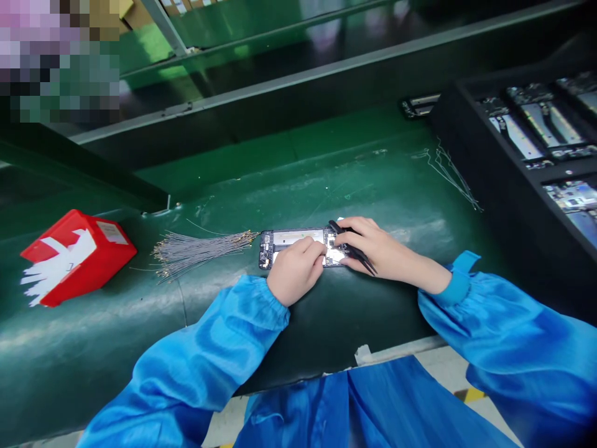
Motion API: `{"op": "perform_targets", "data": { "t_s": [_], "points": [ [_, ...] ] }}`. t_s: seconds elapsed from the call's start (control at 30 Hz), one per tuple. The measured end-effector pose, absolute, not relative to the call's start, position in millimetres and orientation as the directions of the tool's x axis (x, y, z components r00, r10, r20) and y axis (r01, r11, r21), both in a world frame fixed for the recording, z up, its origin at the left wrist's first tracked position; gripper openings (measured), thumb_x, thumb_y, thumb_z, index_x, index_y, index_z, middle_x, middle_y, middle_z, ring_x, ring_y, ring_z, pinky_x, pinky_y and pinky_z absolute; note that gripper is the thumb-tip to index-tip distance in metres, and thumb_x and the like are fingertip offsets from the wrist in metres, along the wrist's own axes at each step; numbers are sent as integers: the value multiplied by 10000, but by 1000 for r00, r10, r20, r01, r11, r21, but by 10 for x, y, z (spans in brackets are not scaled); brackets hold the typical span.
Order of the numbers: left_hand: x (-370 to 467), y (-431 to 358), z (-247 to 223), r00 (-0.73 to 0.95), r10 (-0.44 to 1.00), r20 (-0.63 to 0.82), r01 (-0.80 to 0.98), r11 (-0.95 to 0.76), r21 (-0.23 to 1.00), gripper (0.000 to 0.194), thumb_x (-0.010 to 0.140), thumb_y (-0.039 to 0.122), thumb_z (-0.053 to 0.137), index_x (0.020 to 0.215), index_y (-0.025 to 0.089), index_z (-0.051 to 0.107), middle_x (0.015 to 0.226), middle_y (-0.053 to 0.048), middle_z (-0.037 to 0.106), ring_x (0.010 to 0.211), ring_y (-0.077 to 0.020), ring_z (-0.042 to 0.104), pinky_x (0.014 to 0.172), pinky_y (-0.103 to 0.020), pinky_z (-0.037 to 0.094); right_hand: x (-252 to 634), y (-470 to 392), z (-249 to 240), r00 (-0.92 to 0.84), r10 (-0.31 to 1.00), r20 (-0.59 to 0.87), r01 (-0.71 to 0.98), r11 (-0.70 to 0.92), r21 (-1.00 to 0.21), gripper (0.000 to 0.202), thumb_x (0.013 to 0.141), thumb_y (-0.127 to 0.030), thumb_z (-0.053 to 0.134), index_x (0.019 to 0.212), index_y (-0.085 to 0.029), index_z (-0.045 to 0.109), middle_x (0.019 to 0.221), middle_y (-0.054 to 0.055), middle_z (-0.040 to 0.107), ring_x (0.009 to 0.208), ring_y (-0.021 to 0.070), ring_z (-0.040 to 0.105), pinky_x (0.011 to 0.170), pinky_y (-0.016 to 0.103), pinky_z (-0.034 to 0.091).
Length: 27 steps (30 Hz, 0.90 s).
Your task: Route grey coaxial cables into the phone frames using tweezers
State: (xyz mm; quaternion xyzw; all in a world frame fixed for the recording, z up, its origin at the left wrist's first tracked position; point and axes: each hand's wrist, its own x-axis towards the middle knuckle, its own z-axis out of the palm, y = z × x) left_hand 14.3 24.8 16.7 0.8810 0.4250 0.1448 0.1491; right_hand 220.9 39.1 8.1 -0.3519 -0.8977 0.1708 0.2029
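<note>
An opened phone (265, 247) lies flat on the green mat, its circuit board and silver inner panel showing. My left hand (298, 269) rests over the phone's middle with its fingers curled together at the board's edge. Whatever those fingertips pinch, if anything, is hidden. Over the phone's right end, my right hand (373, 246) holds black tweezers (361, 256) between thumb and fingers. A bundle of thin grey cables (200, 250) with gold-coloured ends spreads out just left of the phone.
A red box (105, 261) with white paper strips stands at the left. Several loose wires (450, 174) lie at right, near a black tray (494, 168) holding opened phones. Another phone part (420, 107) sits behind. A metal post (93, 162) and a ledge (261, 84) bound the back.
</note>
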Motion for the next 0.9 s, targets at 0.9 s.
{"op": "perform_targets", "data": {
  "t_s": [0.9],
  "points": [
    [-4, 245, 147, 820, 532, 213, 491, -844, 217, 286, 826, 139, 399, 1018, 198, 604, 746, -32, 522, 707, -159, 448, 645, -286, 369, 2090, 502, 195, -687, 727, 13, 640, 612, -464, 344, 666, -184, 533, 991, -199, 423, 1059, 107, 378, 919, 244, 362, 751, 368, 345]
  ]
}}
